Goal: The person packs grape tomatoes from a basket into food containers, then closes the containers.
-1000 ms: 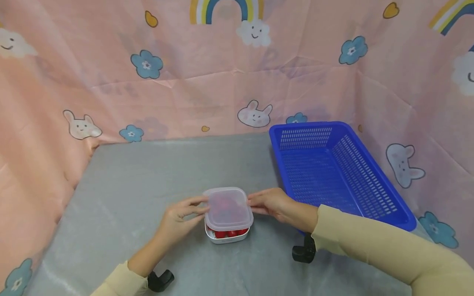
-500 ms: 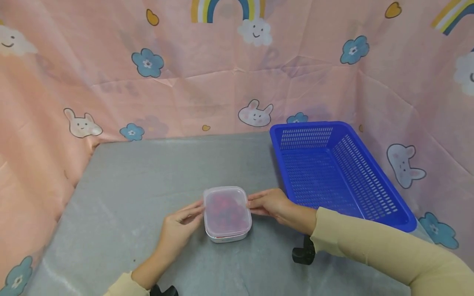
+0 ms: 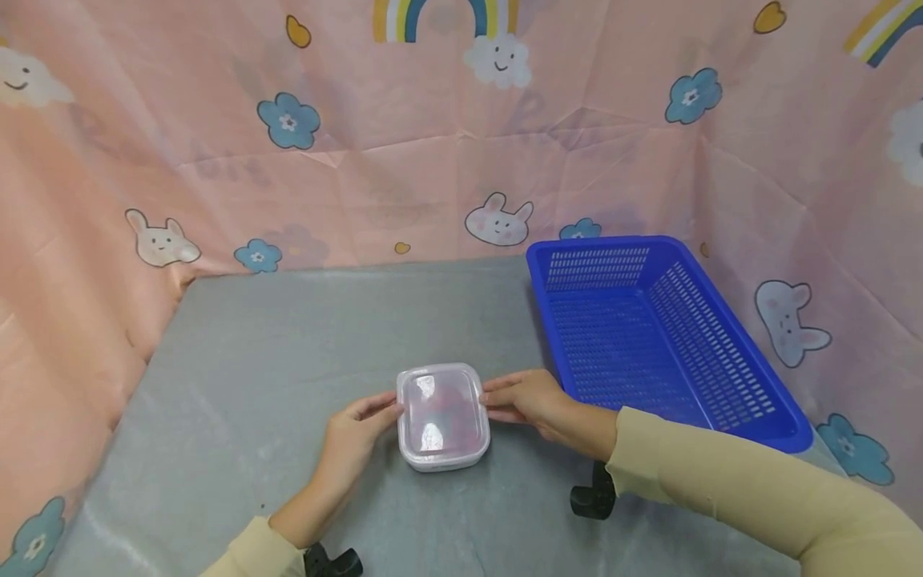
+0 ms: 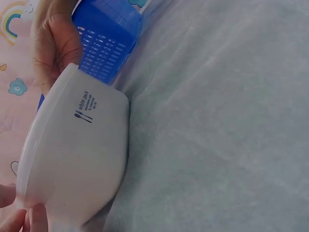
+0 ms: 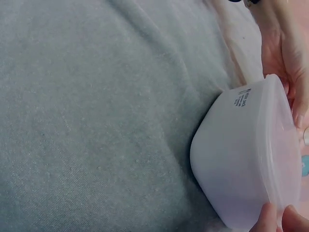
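A small white food container (image 4: 82,145) with printed lettering on its side stands upright on the grey cloth. Its translucent lid (image 3: 443,417) lies level over the top, and red contents show blurred through it. At the lid's left edge, my left hand (image 3: 353,439) pinches the rim between thumb and fingers. From the opposite side my right hand (image 3: 532,403) pinches the right edge; in the right wrist view its fingertips (image 5: 266,218) lie at the lid's rim.
A blue plastic basket (image 3: 551,316) with slotted walls stands behind and to the right, close to my right forearm. The grey cloth (image 3: 288,336) covers the table. A pink printed curtain (image 3: 404,176) hangs at the back and sides.
The lid, raised and tilted over the container with red contents showing at the front, has come down level onto it. My left hand has shifted slightly down; the right has barely moved.
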The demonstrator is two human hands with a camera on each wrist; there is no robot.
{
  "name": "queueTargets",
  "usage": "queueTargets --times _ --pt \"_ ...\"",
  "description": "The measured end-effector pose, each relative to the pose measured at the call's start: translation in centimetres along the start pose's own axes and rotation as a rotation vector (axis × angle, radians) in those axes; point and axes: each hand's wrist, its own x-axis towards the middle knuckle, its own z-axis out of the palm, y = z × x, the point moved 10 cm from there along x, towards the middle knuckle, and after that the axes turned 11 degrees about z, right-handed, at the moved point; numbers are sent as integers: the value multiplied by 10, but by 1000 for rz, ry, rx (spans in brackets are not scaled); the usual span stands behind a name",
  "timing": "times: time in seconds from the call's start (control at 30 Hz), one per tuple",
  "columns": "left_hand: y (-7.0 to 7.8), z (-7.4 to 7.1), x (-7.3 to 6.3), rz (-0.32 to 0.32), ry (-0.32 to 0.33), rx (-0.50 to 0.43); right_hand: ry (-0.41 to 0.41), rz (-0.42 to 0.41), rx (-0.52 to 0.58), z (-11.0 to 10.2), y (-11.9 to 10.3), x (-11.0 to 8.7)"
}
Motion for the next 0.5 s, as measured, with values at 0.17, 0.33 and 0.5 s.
queueTargets --times 0.17,0.33,0.5 --pt "2 1 4 1 2 -3 4 35 -6 -1 2 3" --pt "1 1 9 -36 -28 50 -24 90 -36 1 0 9" --pt "1 0 23 -89 -45 33 -64 122 -14 4 -12 19"
